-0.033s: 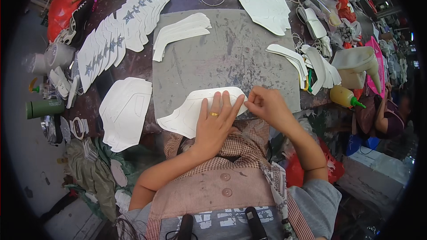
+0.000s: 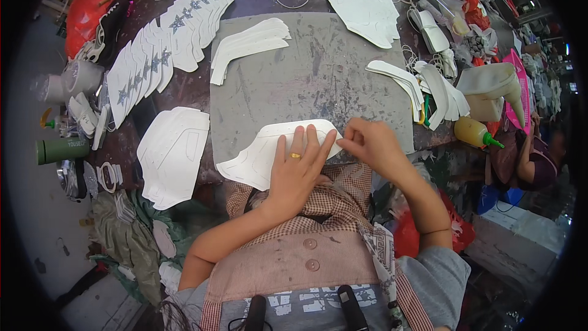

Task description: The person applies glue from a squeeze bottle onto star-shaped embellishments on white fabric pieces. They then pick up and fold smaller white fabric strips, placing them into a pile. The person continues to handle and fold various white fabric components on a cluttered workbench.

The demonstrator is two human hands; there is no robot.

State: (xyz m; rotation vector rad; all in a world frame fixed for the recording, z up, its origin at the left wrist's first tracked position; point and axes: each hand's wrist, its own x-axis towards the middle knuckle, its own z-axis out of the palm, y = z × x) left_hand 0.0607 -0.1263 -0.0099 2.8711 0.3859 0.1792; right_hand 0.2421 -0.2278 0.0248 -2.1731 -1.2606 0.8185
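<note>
A white cut shoe-upper piece lies at the near edge of a grey work mat. My left hand, with a gold ring on one finger, lies flat on it with fingers spread, pressing it down. My right hand pinches the piece's right edge with fingertips together, just beside my left fingertips.
More white cut pieces lie around: a stack at the left, a fanned row with star marks, curved strips, a pile at the back and strips at the right. A yellow squeeze bottle stands at the right. Another person sits at the far right.
</note>
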